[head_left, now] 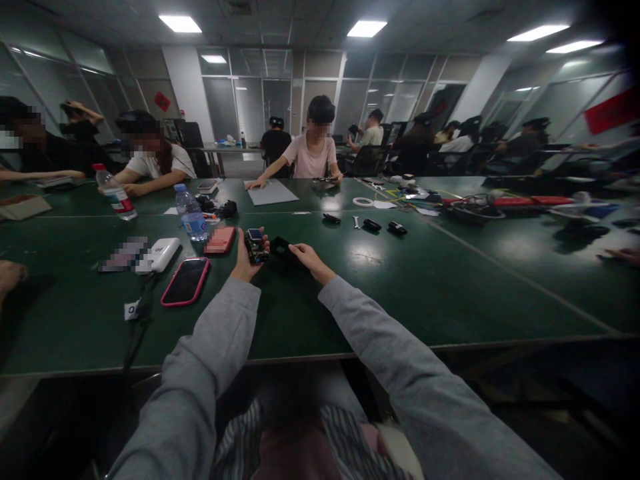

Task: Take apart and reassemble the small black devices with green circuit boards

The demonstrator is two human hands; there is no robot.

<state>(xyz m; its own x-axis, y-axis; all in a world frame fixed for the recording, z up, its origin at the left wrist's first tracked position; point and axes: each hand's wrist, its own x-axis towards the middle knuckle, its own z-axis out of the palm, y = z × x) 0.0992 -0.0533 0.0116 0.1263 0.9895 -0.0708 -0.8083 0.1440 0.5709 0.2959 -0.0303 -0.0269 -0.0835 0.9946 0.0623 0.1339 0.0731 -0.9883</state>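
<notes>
My left hand (245, 261) is closed around a small circuit board (257, 248) with a little screen on its upper end. Close beside it on the right, my right hand (311, 259) grips a black plastic casing (283, 249) by its right side. A narrow gap separates the board from the casing, and both are held over the green table (300, 313). Just left of my left hand lies a red-cased object (220, 240), partly blurred. A phone in a pink case (185, 282) lies nearer to me.
Left of me are a white power bank (159, 255) with a cable and two water bottles, one blue-capped (190, 213), one red-capped (115, 192). Ahead lie a small wrench (356, 223) and several black parts (372, 225). A person (313, 150) sits opposite; tangled wires (405, 193) are far right.
</notes>
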